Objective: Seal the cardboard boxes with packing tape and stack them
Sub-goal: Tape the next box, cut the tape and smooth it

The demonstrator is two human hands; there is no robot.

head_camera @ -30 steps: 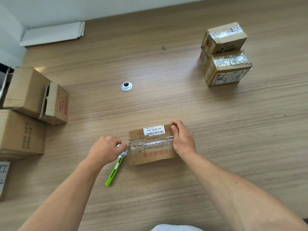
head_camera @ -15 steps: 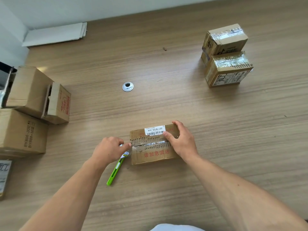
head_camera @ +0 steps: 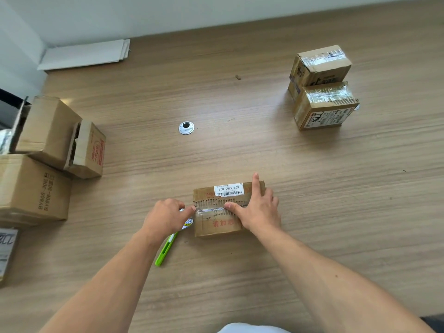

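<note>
Pressing glossy tape flat on the corrugated box: right grip released, left grip clenched, thumb touching.

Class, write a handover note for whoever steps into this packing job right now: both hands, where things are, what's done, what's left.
Left hand: fingers curled, a fingertip on the tape strip at the left edge of the box; whether it holds anything is hidden.
Right hand: open, flat on the box, thumb on the tape.
Green knife lies on the table beside the left hand.
Done: taped boxes stacked far right.
Left: smooth this tape, stack this box, then likely the boxes at left.
</note>
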